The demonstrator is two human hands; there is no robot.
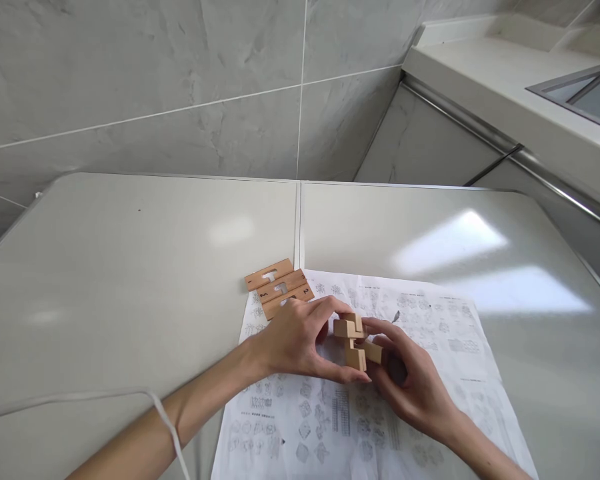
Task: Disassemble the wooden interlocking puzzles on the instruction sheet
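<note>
Between my two hands is a wooden burr puzzle [356, 353], made of several pale interlocking notched blocks. My left hand [300, 340] grips it from the left, thumb at the lower end and index finger at the top. From the right, my right hand [410, 373] pinches the puzzle, its fingers partly hidden behind the blocks. Just beyond my left hand lie three flat wooden pieces [280, 288] side by side, with cut-out slots and handwritten numbers. My left hand covers part of the nearest one.
A creased printed sheet [325, 407] with puzzle diagrams lies under my hands on the pale folding table [130, 280]. The table has a centre seam. A white cable [150, 395] crosses my left forearm. Behind is a grey tiled wall [180, 67]; a white counter [490, 73] stands at right.
</note>
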